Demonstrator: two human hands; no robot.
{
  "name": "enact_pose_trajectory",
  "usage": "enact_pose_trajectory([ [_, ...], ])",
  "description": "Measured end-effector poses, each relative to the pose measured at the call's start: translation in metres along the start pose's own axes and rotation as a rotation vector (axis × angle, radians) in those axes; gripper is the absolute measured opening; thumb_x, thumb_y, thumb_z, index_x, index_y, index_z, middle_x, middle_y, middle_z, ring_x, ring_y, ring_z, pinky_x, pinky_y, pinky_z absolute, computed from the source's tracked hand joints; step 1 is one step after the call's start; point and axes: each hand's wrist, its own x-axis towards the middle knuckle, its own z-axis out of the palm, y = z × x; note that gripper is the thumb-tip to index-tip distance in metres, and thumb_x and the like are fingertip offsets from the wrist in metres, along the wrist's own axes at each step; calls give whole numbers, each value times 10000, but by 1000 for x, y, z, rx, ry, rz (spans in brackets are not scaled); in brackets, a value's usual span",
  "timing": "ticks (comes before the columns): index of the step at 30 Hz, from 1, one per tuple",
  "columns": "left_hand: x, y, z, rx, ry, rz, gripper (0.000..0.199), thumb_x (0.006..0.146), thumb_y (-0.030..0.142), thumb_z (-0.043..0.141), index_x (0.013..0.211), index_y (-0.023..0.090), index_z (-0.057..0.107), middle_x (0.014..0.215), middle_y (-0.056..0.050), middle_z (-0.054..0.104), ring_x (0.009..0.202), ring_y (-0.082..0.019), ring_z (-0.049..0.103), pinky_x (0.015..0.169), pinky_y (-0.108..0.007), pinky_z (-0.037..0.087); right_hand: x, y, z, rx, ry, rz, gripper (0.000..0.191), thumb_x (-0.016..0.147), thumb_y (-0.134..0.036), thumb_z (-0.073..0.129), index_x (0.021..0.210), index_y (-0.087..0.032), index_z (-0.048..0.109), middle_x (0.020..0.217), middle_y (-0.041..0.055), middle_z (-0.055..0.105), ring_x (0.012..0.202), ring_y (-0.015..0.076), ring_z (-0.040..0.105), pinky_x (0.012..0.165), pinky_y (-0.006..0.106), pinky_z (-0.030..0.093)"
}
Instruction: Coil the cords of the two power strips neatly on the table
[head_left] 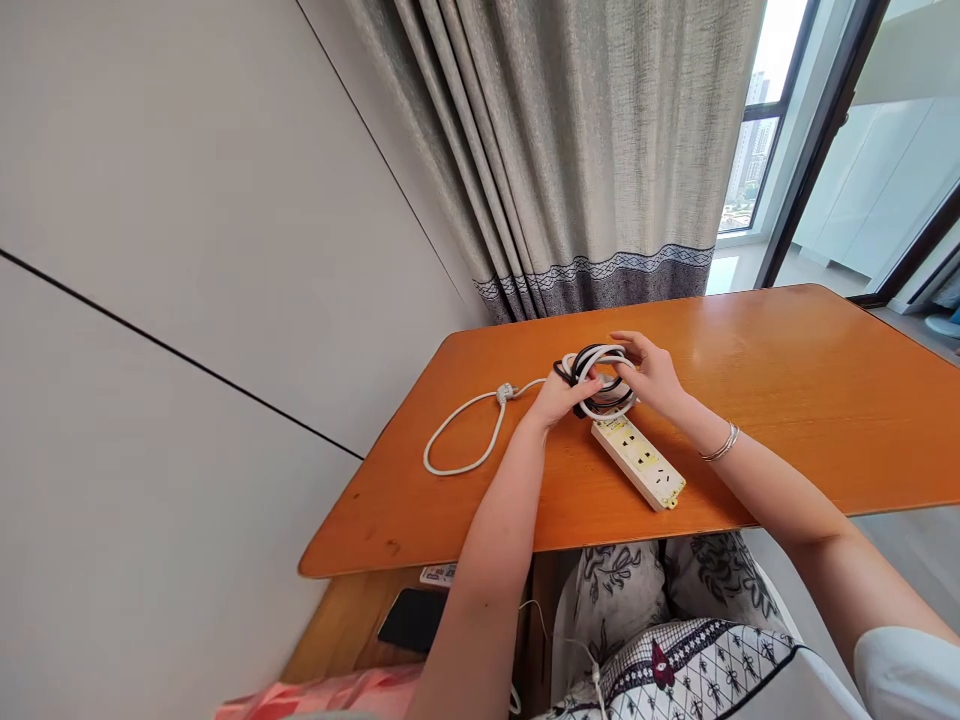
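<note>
A coil of black and white cables (606, 413) is held just over the table, above one end of a white power strip (637, 462). My left hand (555, 400) is closed around the coil's left side, its thumb lying across the loops. On the right side, my right hand (654, 378) grips the coil between thumb and fingers; part of its grip is hidden by the loops. The power strip lies at a slant on the tabletop, sockets facing up. Left of my hands, a white cable loop (459, 471) with a plug (505, 393) rests on the wood.
The orange-brown wooden table (795, 400) has rounded corners and meets a white wall at left. A grey curtain (600, 150) hangs behind it. Below the front edge, a black phone-like slab (412, 618) lies on a lower wooden surface beside pink cloth (337, 692).
</note>
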Motion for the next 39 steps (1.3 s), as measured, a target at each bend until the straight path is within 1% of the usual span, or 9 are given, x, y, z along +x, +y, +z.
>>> enact_pose_trajectory([
  [7, -1, 8, 5, 41, 25, -95, 304, 577, 385, 793, 721, 185, 616, 661, 32, 604, 643, -142, 558, 654, -276, 478, 0, -14, -7, -8, 130, 54, 589, 678, -224, 648, 1246, -247, 495, 730, -60, 689, 650, 169, 643, 692, 312, 509],
  [12, 2, 5, 15, 251, 204, -80, 135, 632, 230, 699, 746, 189, 641, 709, 17, 645, 709, -174, 605, 723, -301, 504, 3, -24, -6, 179, 140, 207, 650, 600, -277, 751, 1179, -257, 456, 674, -86, 657, 626, 158, 631, 639, 283, 483],
  [17, 3, 2, 27, 515, 448, -47, 202, 703, 152, 663, 896, 201, 633, 870, -30, 705, 888, -237, 675, 871, -366, 529, 6, -27, -3, 369, 134, 333, 692, 511, -323, 813, 1069, -253, 410, 673, -78, 674, 610, 151, 633, 625, 269, 470],
  [20, 2, 0, 23, 665, 445, -53, 172, 729, 244, 724, 870, 215, 631, 910, -48, 684, 943, -274, 679, 933, -419, 520, 6, -27, -3, 390, 152, 338, 674, 511, -325, 803, 1043, -257, 396, 685, -74, 682, 620, 149, 637, 626, 263, 470],
  [23, 3, -7, 15, 780, 541, -49, 359, 638, 370, 848, 839, 206, 600, 1026, -85, 616, 1081, -322, 636, 1026, -483, 482, 6, -26, -3, 347, 167, 309, 658, 518, -341, 813, 1026, -262, 404, 678, -81, 667, 638, 151, 641, 637, 266, 481],
  [26, 2, -17, 15, 802, 721, 139, 511, 599, 322, 889, 963, 180, 560, 1213, -147, 514, 1221, -332, 548, 1089, -522, 442, 6, -24, -4, 312, 171, 296, 626, 532, -346, 801, 1011, -265, 406, 668, -90, 651, 621, 147, 631, 626, 265, 478],
  [28, 1, -20, 19, 856, 676, 349, 379, 707, 271, 829, 975, 188, 574, 1303, -165, 482, 1315, -324, 488, 1167, -547, 366, 6, -22, -4, 307, 171, 288, 604, 551, -334, 778, 1017, -267, 400, 668, -95, 654, 601, 139, 623, 617, 261, 472],
  [31, -3, -20, 27, 968, 441, 510, 58, 866, 228, 684, 916, 219, 656, 1454, -137, 473, 1466, -323, 368, 1255, -594, 209, 6, -21, -6, 318, 163, 285, 588, 567, -317, 752, 1032, -267, 396, 676, -90, 675, 597, 136, 624, 622, 261, 475],
  [39, -4, -8, 41, 1141, 294, 355, 20, 841, 214, 727, 845, 232, 735, 1673, -30, 338, 1598, -372, 108, 1251, -714, 67, 6, -19, -8, 289, 175, 303, 640, 546, -292, 767, 1079, -270, 412, 734, -67, 704, 702, 177, 698, 705, 308, 528],
])
